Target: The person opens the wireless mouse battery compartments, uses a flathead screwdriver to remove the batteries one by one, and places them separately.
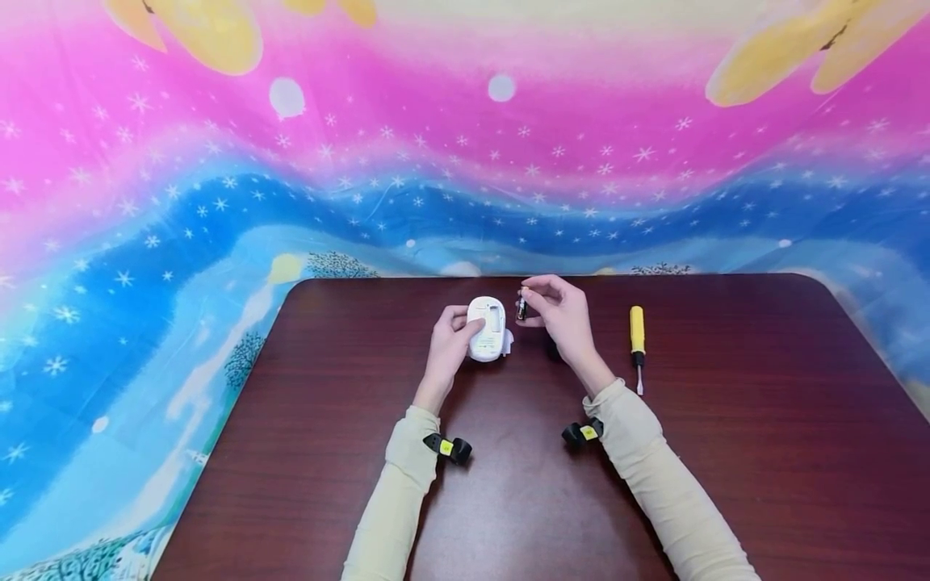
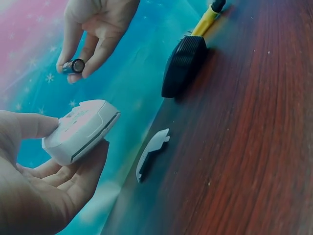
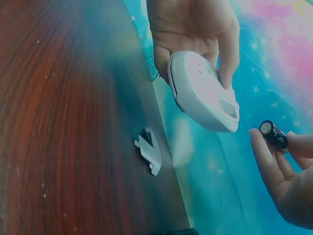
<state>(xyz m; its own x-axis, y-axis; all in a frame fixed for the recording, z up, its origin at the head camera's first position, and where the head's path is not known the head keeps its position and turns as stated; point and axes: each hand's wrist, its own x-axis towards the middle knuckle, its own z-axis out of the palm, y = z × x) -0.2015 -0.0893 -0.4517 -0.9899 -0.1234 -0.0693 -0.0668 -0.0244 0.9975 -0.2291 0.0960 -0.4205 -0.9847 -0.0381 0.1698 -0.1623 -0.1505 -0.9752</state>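
Note:
My left hand (image 1: 449, 343) grips a white computer mouse (image 1: 487, 343) above the table, thumb across its underside and fingers beneath. The underside faces up, and an uncovered battery slot shows at its far end. To the right of the mouse, my right hand (image 1: 563, 315) pinches a small dark battery (image 1: 521, 305) between thumb and fingertips, apart from the mouse. One round end of the battery (image 3: 266, 128) shows in the right wrist view. Below the mouse, a loose white battery cover (image 2: 151, 149) lies on the table.
A screwdriver (image 1: 637, 343) with a yellow handle lies to the right of my right hand. A black ribbed object (image 2: 183, 66) rests on the brown table (image 1: 508, 500), mostly hidden by my right wrist in the head view. A patterned cloth (image 1: 436, 145) hangs behind the table.

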